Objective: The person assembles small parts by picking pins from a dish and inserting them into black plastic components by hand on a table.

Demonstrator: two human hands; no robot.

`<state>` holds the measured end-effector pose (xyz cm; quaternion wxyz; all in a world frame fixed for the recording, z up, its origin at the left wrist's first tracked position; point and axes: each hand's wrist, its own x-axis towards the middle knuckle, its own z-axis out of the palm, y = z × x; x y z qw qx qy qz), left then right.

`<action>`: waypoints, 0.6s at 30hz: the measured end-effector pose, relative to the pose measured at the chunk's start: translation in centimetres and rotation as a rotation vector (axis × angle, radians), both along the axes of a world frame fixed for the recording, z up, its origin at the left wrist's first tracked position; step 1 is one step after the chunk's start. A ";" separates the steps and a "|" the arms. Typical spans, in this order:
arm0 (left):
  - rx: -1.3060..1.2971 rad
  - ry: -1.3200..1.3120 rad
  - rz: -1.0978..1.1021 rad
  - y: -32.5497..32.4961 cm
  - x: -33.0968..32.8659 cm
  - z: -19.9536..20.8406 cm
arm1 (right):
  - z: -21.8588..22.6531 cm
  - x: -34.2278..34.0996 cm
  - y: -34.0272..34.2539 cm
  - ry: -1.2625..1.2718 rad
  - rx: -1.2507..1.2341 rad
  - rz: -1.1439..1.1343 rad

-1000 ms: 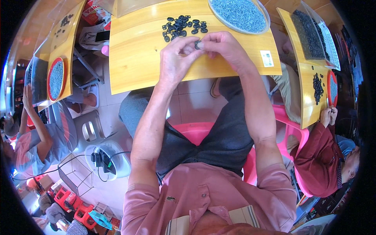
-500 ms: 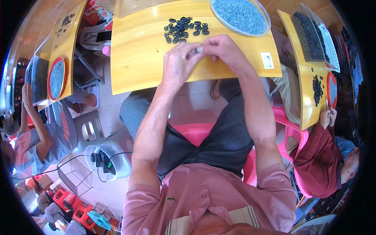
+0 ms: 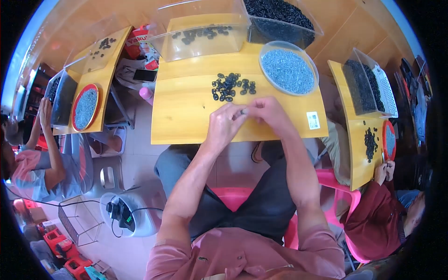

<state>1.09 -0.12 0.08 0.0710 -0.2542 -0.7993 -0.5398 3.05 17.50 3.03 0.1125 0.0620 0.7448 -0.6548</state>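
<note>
Over the near part of the wooden table (image 3: pixel 179 123), my left hand (image 3: pixel 224 123) and my right hand (image 3: pixel 269 115) meet with fingers pinched together. Something tiny seems to be between their fingertips, but the fingers cover most of it and its kind is hidden. Just beyond them lies a loose pile of small black oval pieces (image 3: pixel 228 84), some with holes. To the right of that pile stands a round clear tub (image 3: pixel 292 94) filled with small silvery metal bits (image 3: pixel 287 70), too fine to tell apart.
A clear bin (image 3: pixel 252 35) heaped with black pieces (image 3: pixel 280 18) stands at the back right. Another clear bin (image 3: pixel 200 44) is at the back left. A white label (image 3: pixel 313 120) sticks to the table. Co-workers sit at side tables, left (image 3: pixel 60 161) and right (image 3: pixel 378 219).
The view has tipped up, so the table sits lower in the picture and the bins at the back show. My hands stay together in a pinch near the pile.
</note>
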 end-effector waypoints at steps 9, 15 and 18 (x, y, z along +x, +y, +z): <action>0.052 -0.196 -0.007 0.2 -1.0 0.4 | 0.5 -1.2 0.9 0.044 0.038 -0.111; -0.059 -0.066 0.027 -0.9 -1.9 -0.2 | 7.0 -10.2 -0.1 0.388 0.020 -0.072; -0.139 -0.014 0.029 -1.3 -1.6 -0.3 | 11.9 -13.6 -1.1 0.505 -0.070 -0.154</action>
